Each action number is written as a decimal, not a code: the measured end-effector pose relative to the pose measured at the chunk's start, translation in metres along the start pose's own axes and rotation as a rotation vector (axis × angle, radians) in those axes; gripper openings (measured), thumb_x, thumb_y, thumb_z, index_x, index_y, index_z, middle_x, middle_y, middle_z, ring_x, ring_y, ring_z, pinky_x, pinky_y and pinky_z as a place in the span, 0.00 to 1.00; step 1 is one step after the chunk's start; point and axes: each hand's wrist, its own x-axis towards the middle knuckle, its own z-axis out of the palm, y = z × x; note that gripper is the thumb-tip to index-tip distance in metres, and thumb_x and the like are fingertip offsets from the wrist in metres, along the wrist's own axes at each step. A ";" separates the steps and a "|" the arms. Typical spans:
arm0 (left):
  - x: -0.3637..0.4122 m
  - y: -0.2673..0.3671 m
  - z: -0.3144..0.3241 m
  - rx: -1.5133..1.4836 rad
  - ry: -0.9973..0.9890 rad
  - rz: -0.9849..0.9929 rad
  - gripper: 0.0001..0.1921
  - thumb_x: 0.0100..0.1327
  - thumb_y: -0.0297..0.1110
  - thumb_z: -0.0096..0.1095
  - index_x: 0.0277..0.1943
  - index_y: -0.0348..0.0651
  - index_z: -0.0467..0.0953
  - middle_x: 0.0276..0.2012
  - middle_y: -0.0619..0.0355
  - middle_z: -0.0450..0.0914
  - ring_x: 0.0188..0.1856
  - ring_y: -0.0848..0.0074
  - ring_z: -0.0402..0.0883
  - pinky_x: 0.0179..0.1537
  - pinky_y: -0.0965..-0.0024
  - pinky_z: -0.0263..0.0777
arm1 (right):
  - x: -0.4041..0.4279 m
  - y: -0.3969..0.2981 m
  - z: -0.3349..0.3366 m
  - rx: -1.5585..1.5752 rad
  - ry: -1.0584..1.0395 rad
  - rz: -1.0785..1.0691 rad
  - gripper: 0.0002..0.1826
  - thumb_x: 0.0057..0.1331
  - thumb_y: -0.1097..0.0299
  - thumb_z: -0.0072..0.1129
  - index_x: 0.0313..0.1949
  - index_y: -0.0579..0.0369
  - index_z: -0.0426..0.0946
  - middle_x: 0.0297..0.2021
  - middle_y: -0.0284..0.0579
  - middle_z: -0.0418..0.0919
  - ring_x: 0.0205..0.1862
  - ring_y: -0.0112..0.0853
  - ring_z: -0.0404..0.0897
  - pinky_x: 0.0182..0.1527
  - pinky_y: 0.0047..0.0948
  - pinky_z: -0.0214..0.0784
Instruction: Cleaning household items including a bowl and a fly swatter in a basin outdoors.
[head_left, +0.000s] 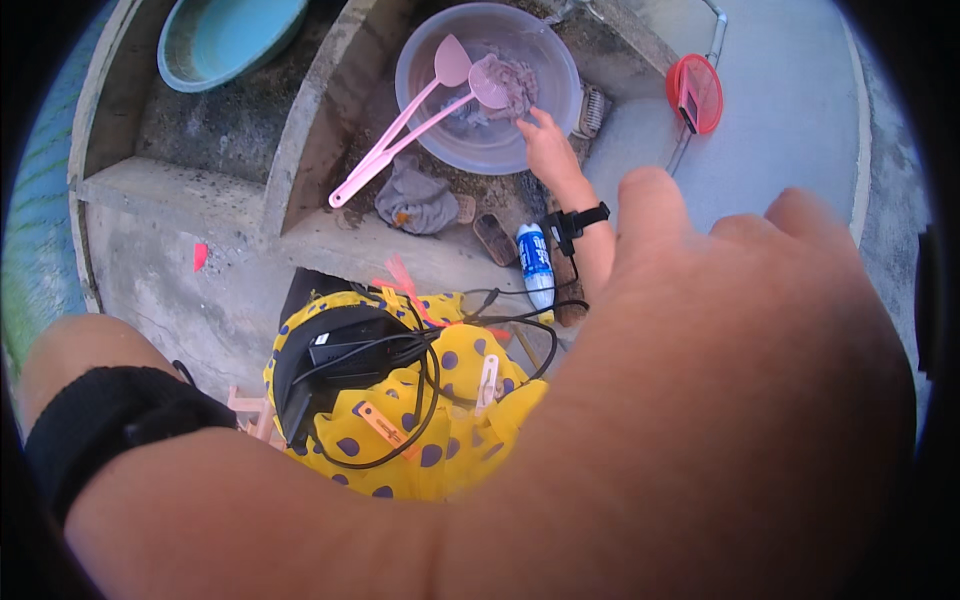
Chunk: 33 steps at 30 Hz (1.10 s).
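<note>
My left hand (739, 322), very near the camera and blurred, fills the right side; a black strap is on its wrist. What its fingers do is unclear. My right hand (551, 146), also strapped at the wrist, reaches over the rim of a translucent plastic basin (487, 163), fingers apart at the edge of a wet, bunched pinkish cloth (517, 82). A pink slotted ladle (489, 81) rests against that cloth. Beside it, a pink plastic turner (452, 61) also leans into the basin, both handles over the near rim.
A grey cloth (416, 196), a scrubbing brush (495, 238) and a blue-white bottle (535, 262) lie nearer me. A teal basin (214, 82) stands in the left concrete trough. Cables (431, 390) cross yellow dotted fabric (457, 356). A red basket (712, 94) holds a phone (688, 109).
</note>
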 end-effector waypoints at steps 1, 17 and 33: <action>0.007 -0.009 0.000 0.019 -0.064 0.013 0.15 0.54 0.26 0.56 0.46 0.33 0.75 0.43 0.42 0.78 0.49 0.54 0.77 0.49 0.58 0.72 | -0.020 0.029 -0.008 -0.041 -0.005 0.071 0.17 0.61 0.79 0.50 0.50 0.60 0.78 0.58 0.65 0.70 0.58 0.53 0.73 0.59 0.41 0.67; -0.012 -0.045 -0.033 0.076 0.180 -0.350 0.11 0.53 0.25 0.58 0.40 0.31 0.74 0.40 0.38 0.77 0.47 0.51 0.77 0.45 0.57 0.73 | 0.011 0.012 0.035 0.087 -0.123 0.197 0.16 0.66 0.73 0.49 0.53 0.57 0.76 0.57 0.59 0.71 0.57 0.50 0.73 0.57 0.41 0.68; -0.072 -0.409 0.034 0.005 0.643 -1.148 0.26 0.68 0.51 0.54 0.48 0.27 0.68 0.41 0.40 0.81 0.40 0.54 0.83 0.43 0.56 0.75 | 0.087 0.065 0.084 -0.126 -0.124 0.466 0.42 0.57 0.67 0.65 0.69 0.50 0.54 0.64 0.67 0.59 0.62 0.66 0.62 0.64 0.53 0.58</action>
